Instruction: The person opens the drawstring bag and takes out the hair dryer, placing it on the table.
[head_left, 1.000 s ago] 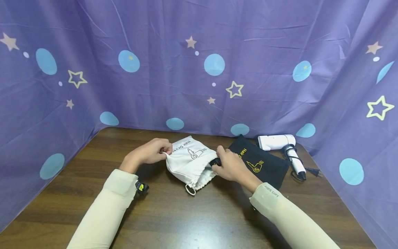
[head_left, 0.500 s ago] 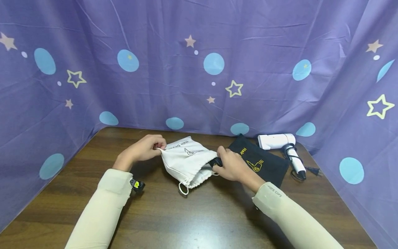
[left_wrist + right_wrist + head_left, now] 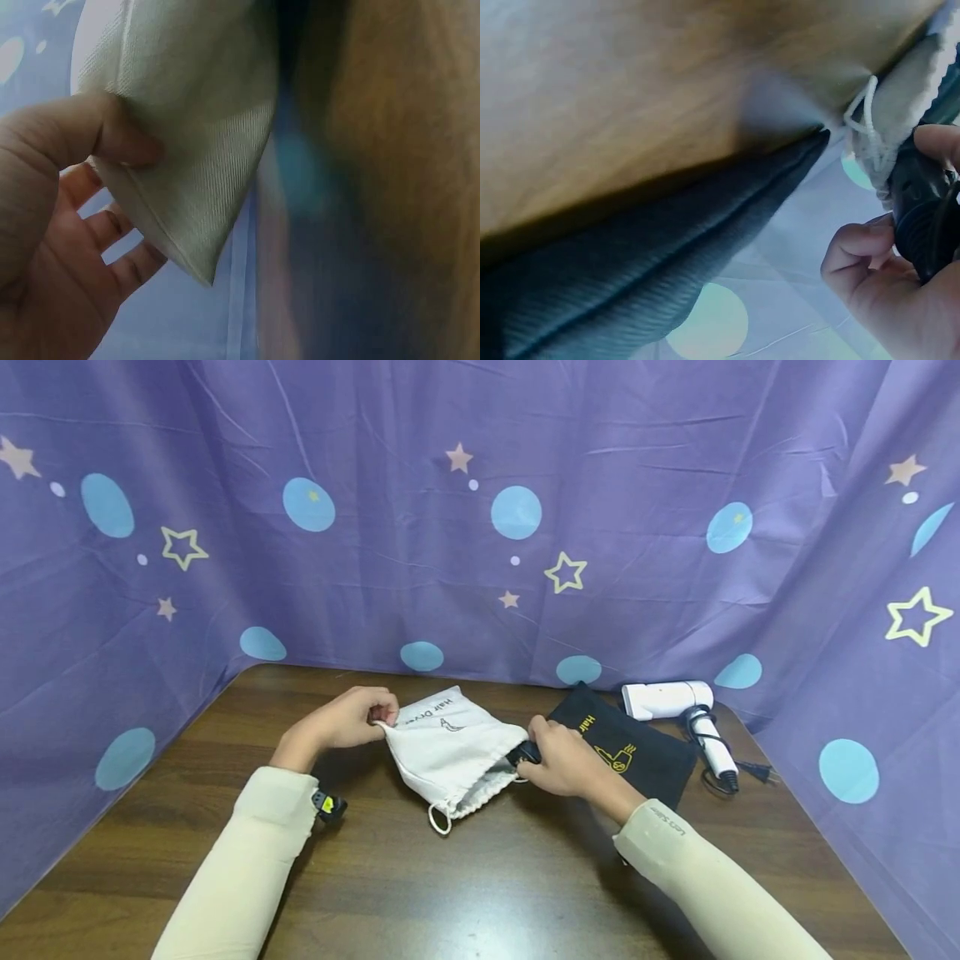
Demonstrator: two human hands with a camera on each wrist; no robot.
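Observation:
My left hand (image 3: 348,718) pinches a bottom corner of a white drawstring bag (image 3: 442,756) printed "Hair Dryer". Thumb and fingers meet over its cloth (image 3: 191,142) in the left wrist view. The bag's gathered mouth gapes toward the right, and a white cord loop (image 3: 441,820) hangs off it. At that mouth my right hand (image 3: 562,760) grips a black hair dryer (image 3: 522,753). Its ridged black end (image 3: 922,217) shows between thumb and fingers in the right wrist view; the rest is hidden inside the bag.
A black bag (image 3: 656,768) with yellow print lies flat beneath and right of the right forearm. Behind it, near the back right edge, rests a white hair dryer (image 3: 663,700) with its cord and plug (image 3: 756,772). A purple curtain (image 3: 420,602) encloses the wooden table (image 3: 420,893).
My left hand has moved left, pulling the bag's corner and stretching the cloth. The bag's mouth and cord loop have shifted left, while the right hand has barely moved.

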